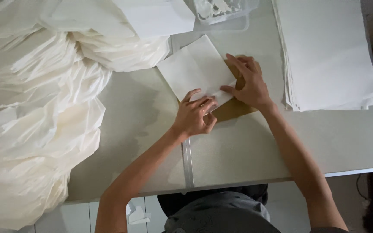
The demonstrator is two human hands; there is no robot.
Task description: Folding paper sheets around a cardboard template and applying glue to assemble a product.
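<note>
Your left hand point(194, 114) pinches the near edge of the partly folded white sheet point(196, 69). Your right hand point(248, 84), fingers spread flat, presses it onto the stiff brown card point(234, 108) at mid-table. The fold looks unfinished. Beyond lie a flat paper stack point(327, 51) and crinkled folded piles point(35, 112).

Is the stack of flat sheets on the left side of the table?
No, the sheet stack lies at the table's right end; crumpled paper fills the left.
</note>
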